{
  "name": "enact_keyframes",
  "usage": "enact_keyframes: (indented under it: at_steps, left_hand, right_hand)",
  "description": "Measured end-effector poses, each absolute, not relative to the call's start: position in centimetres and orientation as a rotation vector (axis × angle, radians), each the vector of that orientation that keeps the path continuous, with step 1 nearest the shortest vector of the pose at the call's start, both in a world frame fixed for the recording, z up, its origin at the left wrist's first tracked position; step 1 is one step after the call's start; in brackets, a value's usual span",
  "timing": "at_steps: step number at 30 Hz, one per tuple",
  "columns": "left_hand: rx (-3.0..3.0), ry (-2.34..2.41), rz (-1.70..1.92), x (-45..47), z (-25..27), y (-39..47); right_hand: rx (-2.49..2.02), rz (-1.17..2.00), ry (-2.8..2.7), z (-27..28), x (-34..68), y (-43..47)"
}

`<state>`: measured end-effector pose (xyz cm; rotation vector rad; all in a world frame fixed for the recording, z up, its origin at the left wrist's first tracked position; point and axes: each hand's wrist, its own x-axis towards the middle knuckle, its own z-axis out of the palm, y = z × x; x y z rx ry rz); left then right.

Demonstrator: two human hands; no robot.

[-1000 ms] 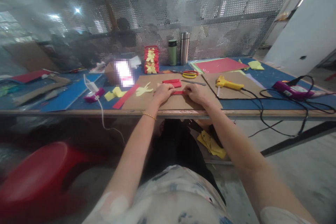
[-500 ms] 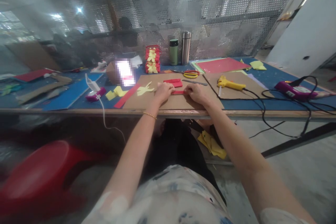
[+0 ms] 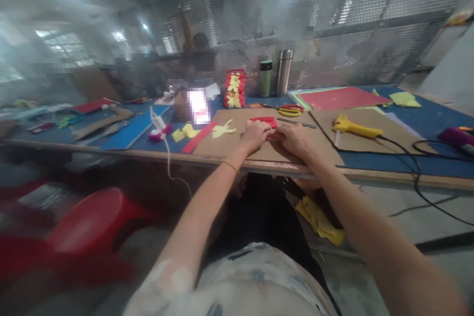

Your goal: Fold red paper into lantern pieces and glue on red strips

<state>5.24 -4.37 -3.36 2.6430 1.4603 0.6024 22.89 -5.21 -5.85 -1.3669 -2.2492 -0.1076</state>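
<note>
Over the cardboard sheet (image 3: 222, 147), the left hand (image 3: 257, 135) and right hand (image 3: 296, 140) pinch a red strip (image 3: 272, 134), seemingly creasing it, the next press calling for even pressure.

Two hands at centre of frame, one left hand (image 3: 258, 136) and one right hand (image 3: 296, 139), with one small red piece (image 3: 272, 134) at the fingertips and one folded red piece (image 3: 264, 121) just above. Upper centre: two bottles, one green bottle (image 3: 265, 80) and one steel bottle (image 3: 284, 74), plus two yellow flowers (image 3: 234, 100). Centre to right: one pair of scissors (image 3: 291, 112), one glue gun (image 3: 357, 128), two cardboard sheets (image 3: 227, 147). Left of centre: one glowing screen (image 3: 198, 105), one pale cut-out (image 3: 222, 130), one long red strip (image 3: 200, 138). Lower left: at least one red stool (image 3: 91, 217).
</note>
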Motion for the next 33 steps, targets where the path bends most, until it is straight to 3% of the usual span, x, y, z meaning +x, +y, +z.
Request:
enact_keyframes:
  at_steps: [33]
  left_hand:
    - [2.450, 1.509, 0.705, 3.4, -2.6, -4.0]
  right_hand:
    - [-1.509, -0.006, -2.220, -5.1, 23.1, -5.6]
